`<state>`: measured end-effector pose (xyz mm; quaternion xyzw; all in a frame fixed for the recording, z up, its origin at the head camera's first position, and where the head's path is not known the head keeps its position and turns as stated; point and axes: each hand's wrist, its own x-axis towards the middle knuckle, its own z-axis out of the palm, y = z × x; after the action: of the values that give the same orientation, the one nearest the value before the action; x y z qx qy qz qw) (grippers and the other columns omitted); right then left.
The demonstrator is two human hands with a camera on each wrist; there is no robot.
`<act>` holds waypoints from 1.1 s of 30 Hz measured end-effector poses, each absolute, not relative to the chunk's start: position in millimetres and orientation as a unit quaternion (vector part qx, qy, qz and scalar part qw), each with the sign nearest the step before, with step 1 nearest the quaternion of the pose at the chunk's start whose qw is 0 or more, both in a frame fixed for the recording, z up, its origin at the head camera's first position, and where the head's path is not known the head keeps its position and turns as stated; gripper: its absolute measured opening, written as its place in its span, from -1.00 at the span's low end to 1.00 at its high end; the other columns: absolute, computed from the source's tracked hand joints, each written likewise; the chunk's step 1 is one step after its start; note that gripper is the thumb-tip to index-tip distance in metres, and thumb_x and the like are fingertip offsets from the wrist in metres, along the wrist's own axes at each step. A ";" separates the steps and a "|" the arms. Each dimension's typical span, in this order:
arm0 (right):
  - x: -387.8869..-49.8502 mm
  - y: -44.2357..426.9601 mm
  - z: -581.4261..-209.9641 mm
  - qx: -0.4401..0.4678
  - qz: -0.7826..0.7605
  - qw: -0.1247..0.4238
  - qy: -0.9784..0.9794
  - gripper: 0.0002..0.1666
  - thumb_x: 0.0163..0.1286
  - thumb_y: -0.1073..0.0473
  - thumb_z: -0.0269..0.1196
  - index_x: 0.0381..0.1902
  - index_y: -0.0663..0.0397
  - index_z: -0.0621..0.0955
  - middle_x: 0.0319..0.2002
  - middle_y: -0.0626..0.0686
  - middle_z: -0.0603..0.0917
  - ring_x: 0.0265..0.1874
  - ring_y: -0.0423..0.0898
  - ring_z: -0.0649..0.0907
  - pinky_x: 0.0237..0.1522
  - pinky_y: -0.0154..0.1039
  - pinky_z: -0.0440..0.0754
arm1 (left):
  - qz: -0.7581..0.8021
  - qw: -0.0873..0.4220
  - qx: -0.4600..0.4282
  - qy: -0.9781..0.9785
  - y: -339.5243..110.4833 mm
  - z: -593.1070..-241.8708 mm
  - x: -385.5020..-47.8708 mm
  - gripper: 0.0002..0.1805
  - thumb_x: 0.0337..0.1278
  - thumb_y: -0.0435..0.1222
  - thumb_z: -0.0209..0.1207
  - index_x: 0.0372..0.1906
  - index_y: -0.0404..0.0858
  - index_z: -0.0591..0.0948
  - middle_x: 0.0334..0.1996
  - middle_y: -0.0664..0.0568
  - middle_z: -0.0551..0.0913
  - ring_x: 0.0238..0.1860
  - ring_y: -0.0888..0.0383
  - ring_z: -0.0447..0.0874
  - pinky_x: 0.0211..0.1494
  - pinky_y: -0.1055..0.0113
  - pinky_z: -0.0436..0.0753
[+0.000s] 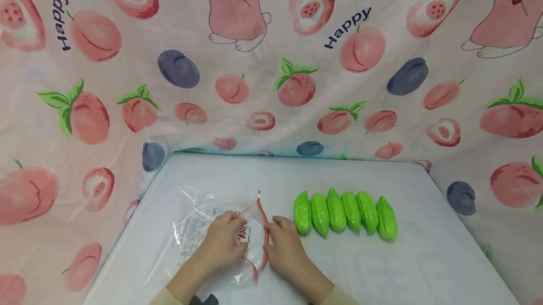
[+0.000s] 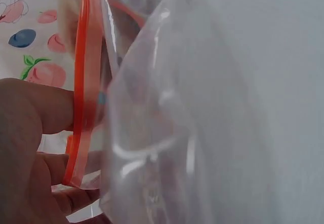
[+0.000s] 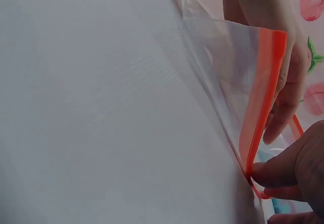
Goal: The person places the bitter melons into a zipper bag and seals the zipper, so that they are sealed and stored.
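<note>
surrounding my work at the back and on both sides, a pink cloth (image 1: 271, 36) carries printed peaches, dark blue fruit and figures in pink. within it lies the white table (image 1: 424, 267), and on the left part of its top, near the front, rests a clear zip bag (image 1: 191, 236) marked with a line drawing and red lettering. my left hand (image 1: 222, 239) grips the left side of the bag's mouth with bent fingers; my right hand (image 1: 285, 243) pinches the opposite side between thumb and fingertips, the mouth gaping between the two. just to the right of my right hand, six glossy green pods (image 1: 351, 210) lie side by side in a row. along the bag's mouth runs a narrow red-orange strip (image 3: 260, 97). smallest, a dark object (image 1: 210, 299) shows partly at the lower edge, below the bag; i cannot tell what it is.
</note>
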<state>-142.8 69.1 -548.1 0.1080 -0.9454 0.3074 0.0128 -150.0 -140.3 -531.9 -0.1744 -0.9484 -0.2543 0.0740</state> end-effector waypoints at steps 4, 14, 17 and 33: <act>-147.0 68.5 -548.6 0.115 0.313 0.024 -0.942 -0.50 0.28 0.17 0.52 0.19 0.04 0.73 0.41 0.21 0.57 0.47 0.23 0.47 0.49 0.26 0.52 | -0.242 0.076 -0.175 -0.951 -136.2 -537.9 -149.8 -0.49 -0.05 -0.14 0.52 0.10 -0.12 0.74 0.11 0.02 0.62 0.26 -0.13 0.57 0.34 -0.23 0.52; -160.7 63.9 -546.8 0.132 0.324 0.040 -0.936 -0.53 0.34 0.26 0.47 0.20 -0.01 0.72 0.42 0.16 0.58 0.48 0.22 0.49 0.49 0.24 0.54 | -0.246 0.020 -0.167 -0.954 -134.8 -539.0 -146.9 -0.44 0.06 0.00 0.50 0.21 -0.02 0.73 0.48 -0.13 0.51 0.59 -0.43 0.27 0.39 -0.77 0.18; -164.4 63.3 -546.5 0.142 0.322 0.050 -0.935 -0.53 0.32 0.29 0.47 0.19 -0.02 0.72 0.40 0.17 0.60 0.47 0.23 0.50 0.50 0.25 0.52 | -0.260 -0.002 -0.166 -0.951 -134.4 -536.9 -145.5 -0.44 0.08 0.01 0.50 0.22 -0.02 0.72 0.53 -0.17 0.47 0.62 -0.54 0.19 0.37 -0.84 0.06; -175.6 65.5 -554.2 0.126 0.319 0.037 -0.939 -0.43 0.33 0.33 0.44 0.30 0.04 0.68 0.45 0.23 0.57 0.57 0.34 0.41 0.54 0.33 0.45 | -0.266 -0.032 -0.172 -0.948 -133.6 -532.2 -141.4 -0.54 0.09 0.03 0.49 0.03 -0.05 0.65 0.54 -0.15 0.48 0.66 -0.45 0.17 0.42 -0.81 0.01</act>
<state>-175.6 65.5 -554.2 0.1258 -0.9388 0.3186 0.0371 -141.4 -133.6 -532.2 -0.1723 -0.9479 -0.2662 -0.0320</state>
